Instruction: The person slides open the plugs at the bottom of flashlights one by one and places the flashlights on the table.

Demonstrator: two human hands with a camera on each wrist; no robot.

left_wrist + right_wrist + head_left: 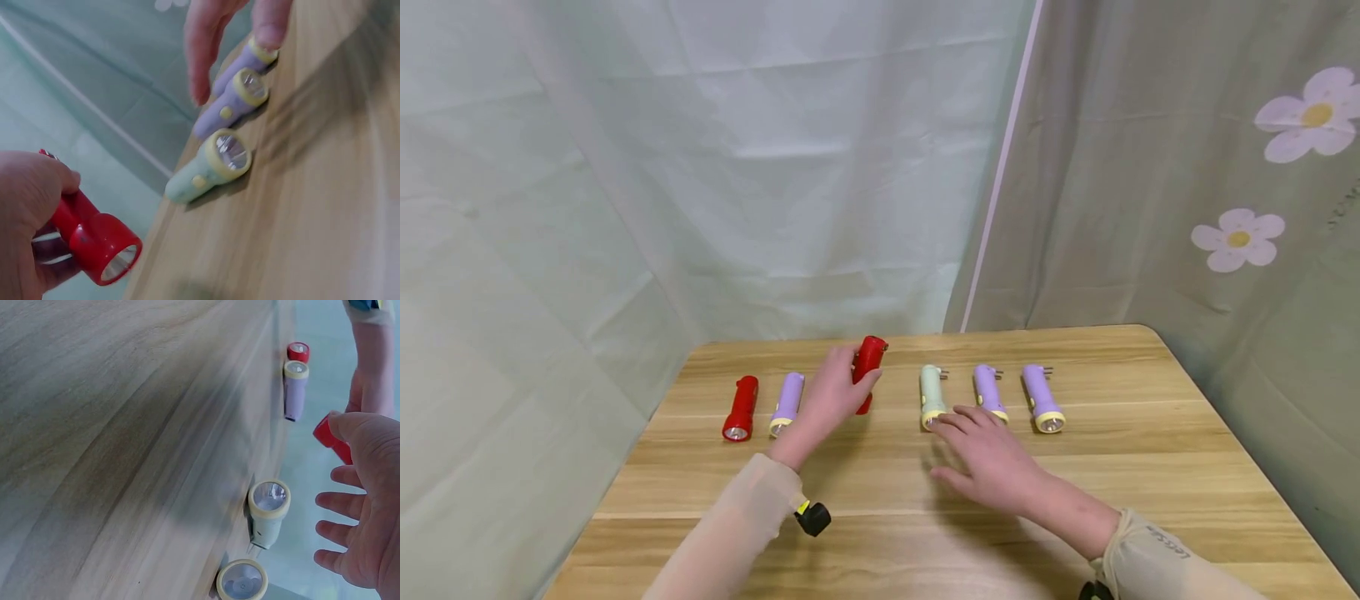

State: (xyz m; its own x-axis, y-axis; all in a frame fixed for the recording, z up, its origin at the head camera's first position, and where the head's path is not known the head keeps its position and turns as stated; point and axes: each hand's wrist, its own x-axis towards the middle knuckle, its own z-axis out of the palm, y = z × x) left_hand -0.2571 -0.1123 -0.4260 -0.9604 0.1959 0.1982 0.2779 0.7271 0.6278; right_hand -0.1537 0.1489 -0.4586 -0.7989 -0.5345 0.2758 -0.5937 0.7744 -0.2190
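My left hand grips a red flashlight around its body, held above the table; in the left wrist view its lens end points down and toward the right. The right hand hovers palm down with spread, nearly straight fingers and holds nothing. Just beyond those fingers lie a mint green flashlight with a yellow rim and a purple flashlight, its lens end partly behind the hand in the head view. Another purple flashlight lies to the right of them.
Left of the left hand, a second red flashlight and a purple flashlight lie on the wooden table, the purple one partly covered by that hand. Pale curtains hang behind the table and at its sides. Metal plug prongs stick out from some flashlights.
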